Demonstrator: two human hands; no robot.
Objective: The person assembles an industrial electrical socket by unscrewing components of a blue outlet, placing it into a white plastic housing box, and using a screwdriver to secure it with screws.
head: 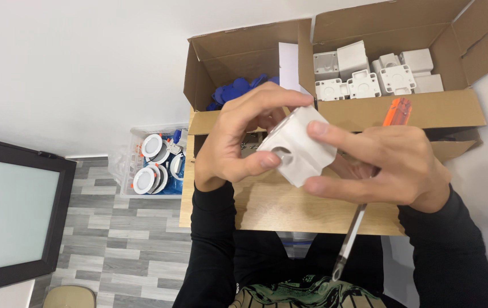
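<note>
While the left hand (235, 140) curls its fingers around the small white plastic box with a round hole (297, 146), the box looks light, hard and smooth, best held by its flat sides. It sits above the wooden tabletop's (278, 211) middle. The right hand (392, 165) pinches the box's right side and also holds an orange-handled screwdriver (369, 188).

Seen from above, a person at work wears a black long-sleeved top, the close-fitting sleeves running down both forearms and ending at the wrists. The left hand (238, 140) and the right hand (386, 165) are bare, with no gloves, rings, watch or bands visible, and the fingernails are cut short and plain. Soft creases gather in the dark fabric near each cuff. At the lower edge of the view, between the arms, the front of the garment shows a green and pale printed pattern on black
</note>
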